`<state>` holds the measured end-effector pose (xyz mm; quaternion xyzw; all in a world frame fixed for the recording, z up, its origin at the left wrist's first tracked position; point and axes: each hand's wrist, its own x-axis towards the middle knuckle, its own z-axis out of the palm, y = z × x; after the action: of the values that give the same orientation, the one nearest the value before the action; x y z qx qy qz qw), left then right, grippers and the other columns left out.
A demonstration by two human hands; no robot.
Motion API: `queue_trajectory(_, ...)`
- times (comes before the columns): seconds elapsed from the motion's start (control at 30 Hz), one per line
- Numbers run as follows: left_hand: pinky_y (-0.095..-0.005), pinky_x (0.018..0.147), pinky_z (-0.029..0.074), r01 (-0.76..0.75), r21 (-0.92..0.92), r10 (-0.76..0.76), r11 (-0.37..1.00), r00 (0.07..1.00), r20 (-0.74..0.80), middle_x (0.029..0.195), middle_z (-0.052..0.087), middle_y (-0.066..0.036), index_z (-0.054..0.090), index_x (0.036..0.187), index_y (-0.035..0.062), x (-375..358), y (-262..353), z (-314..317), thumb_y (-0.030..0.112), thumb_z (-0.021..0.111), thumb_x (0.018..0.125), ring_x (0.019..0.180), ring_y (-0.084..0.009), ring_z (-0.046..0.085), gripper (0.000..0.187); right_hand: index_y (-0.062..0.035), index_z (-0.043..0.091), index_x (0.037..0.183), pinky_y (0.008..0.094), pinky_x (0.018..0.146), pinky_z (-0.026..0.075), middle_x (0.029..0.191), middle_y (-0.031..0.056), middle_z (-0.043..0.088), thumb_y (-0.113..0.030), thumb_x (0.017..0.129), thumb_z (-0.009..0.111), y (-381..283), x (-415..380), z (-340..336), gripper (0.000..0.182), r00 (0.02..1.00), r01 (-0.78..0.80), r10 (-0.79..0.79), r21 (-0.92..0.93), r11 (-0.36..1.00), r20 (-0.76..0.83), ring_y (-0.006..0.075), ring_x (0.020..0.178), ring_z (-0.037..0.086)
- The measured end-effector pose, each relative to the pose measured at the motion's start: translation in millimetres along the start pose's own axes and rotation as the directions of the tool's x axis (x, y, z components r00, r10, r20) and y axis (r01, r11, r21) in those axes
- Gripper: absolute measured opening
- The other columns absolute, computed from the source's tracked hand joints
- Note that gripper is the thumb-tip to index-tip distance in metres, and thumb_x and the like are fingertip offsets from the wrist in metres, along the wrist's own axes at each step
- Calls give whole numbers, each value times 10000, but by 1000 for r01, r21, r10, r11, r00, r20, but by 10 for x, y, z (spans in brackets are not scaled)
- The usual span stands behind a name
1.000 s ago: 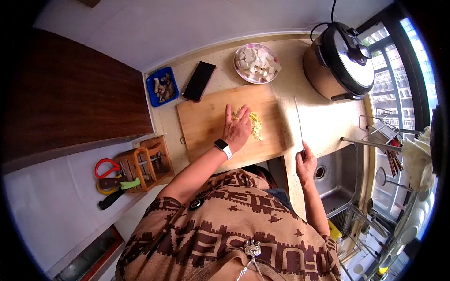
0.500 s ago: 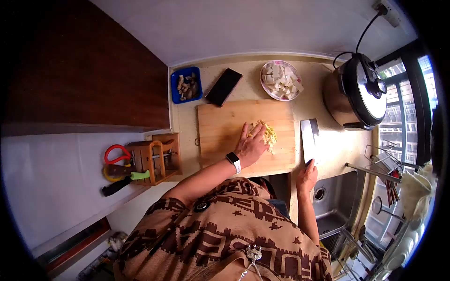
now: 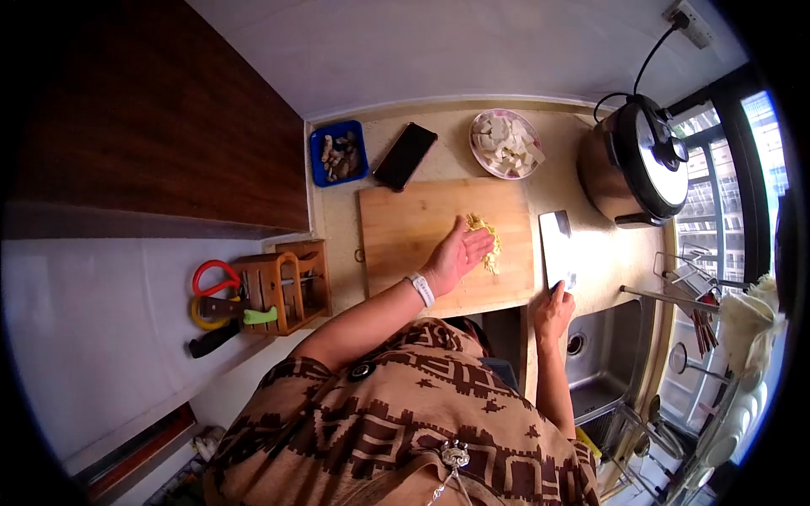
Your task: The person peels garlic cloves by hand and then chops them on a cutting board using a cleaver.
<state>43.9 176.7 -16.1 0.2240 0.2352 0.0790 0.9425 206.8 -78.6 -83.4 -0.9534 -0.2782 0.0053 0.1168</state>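
Note:
My left hand (image 3: 458,257), a watch band on its wrist, is over the wooden cutting board (image 3: 401,240). Its palm is turned up, with the fingers stretched out and the thumb apart. Right by the fingertips lies a small heap of pale yellow shreds (image 3: 487,244), partly covered by the hand. My right hand (image 3: 553,315) is wrapped round the dark handle of a cleaver (image 3: 556,247). The broad blade points away from me, over the counter just right of the board.
Behind the board are a blue tray (image 3: 315,160) of knobbly roots, a phone (image 3: 406,157) and a plate of white cubes (image 3: 509,145). An electric cooker (image 3: 620,164) stands back right, a sink (image 3: 612,358) front right. A wooden knife rack (image 3: 283,291) sits at left.
My left hand has turned from palm down on the shreds to palm up beside them, uncovering more of the heap. My right hand stays on the cleaver.

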Motion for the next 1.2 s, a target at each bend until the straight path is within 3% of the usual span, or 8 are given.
queue_trajectory(0.47, -442, 1136, 247, -15, -297, 29, 955, 999, 43, 1525, 288, -147, 258, 1473, 12, -125, -226, 216, 775, 223, 872, 1379, -284, 318, 972, -88, 327, 1473, 485, 1177, 91, 1515, 150, 324, -564, 945, 379, -1635, 33, -539, 713, 548, 714, -827, 584, 386, -125, 343, 1416, 263)
queue_trajectory(0.63, -406, 1159, -93, -315, 191, 303, 930, 949, 90, 1600, 25, -121, 129, 1509, 20, -728, -136, 751, 674, 224, 943, 1476, -208, -35, 870, -37, 315, 1467, 527, 1159, 50, 1555, 224, 158, -552, 978, 304, -1083, 402, -49, 710, 898, 375, -395, 133, 918, 196, 324, 1463, 90)
queue_trajectory(0.7, -500, 1147, -69, -577, 603, 623, 551, 765, 163, 1598, 47, -135, 155, 1523, 81, -691, -290, 821, 640, 219, 961, 1479, -219, -4, 795, -35, 310, 1467, 469, 1167, 84, 1550, 215, 194, -550, 997, 256, -1104, 383, -92, 698, 886, 387, -442, 303, 871, 140, 305, 1459, 130)
queue_trajectory(0.83, -566, 1137, 51, -455, 753, 616, -475, 439, 654, 1589, 118, -132, 245, 1512, 169, -468, -580, 409, 583, 313, 961, 1461, -341, 108, 693, -48, 175, 1512, 369, 1171, 126, 1566, 133, 199, -574, 1001, 176, -1791, 19, -1110, 734, 640, -689, -660, 674, -267, 393, 230, 1446, 182)
queue_trajectory(0.97, -572, 1128, 121, 125, 958, 677, -258, 731, 87, 1585, 107, -159, 197, 1521, 144, -679, -639, 251, 574, 353, 960, 1453, -352, 126, 723, -71, 139, 1521, 395, 1180, -37, 1593, 100, 114, -592, 985, 217, -1847, -26, -1323, 752, 773, 52, -623, 991, -125, -119, 246, 1471, 64)
queue_trajectory(1.1, -380, 1146, 195, -315, 292, 414, 903, 821, -393, 1576, 168, -122, 186, 1519, 123, -923, -825, 149, 595, 338, 968, 1442, -260, 178, 741, -9, 148, 1505, 403, 1183, 28, 1578, 159, 143, -588, 977, 255, -1989, -566, -1492, 791, 825, 331, -529, 929, 168, -199, 268, 1467, 93)
queue_trajectory(1.17, -389, 1135, 209, -514, -209, 535, 832, 842, 62, 1560, 210, -93, 204, 1514, 144, -1306, -912, 425, 573, 371, 972, 1417, -215, 219, 711, 42, 189, 1479, 445, 1143, 212, 1439, 235, 387, -728, 897, 262, -1770, -374, -694, 969, 92, 972, -970, 231, 39, -227, 332, 1359, 357)
queue_trajectory(1.2, -401, 1154, 158, -515, -70, 519, 855, 852, 66, 1580, 136, -94, 169, 1518, 114, -1631, -888, 496, 575, 421, 952, 1440, -224, 153, 773, 50, 283, 1442, 443, 1065, 355, 1377, 215, 471, -662, 924, 340, -1738, -454, -324, 883, 269, 642, -942, 766, 21, -200, 339, 1273, 473)
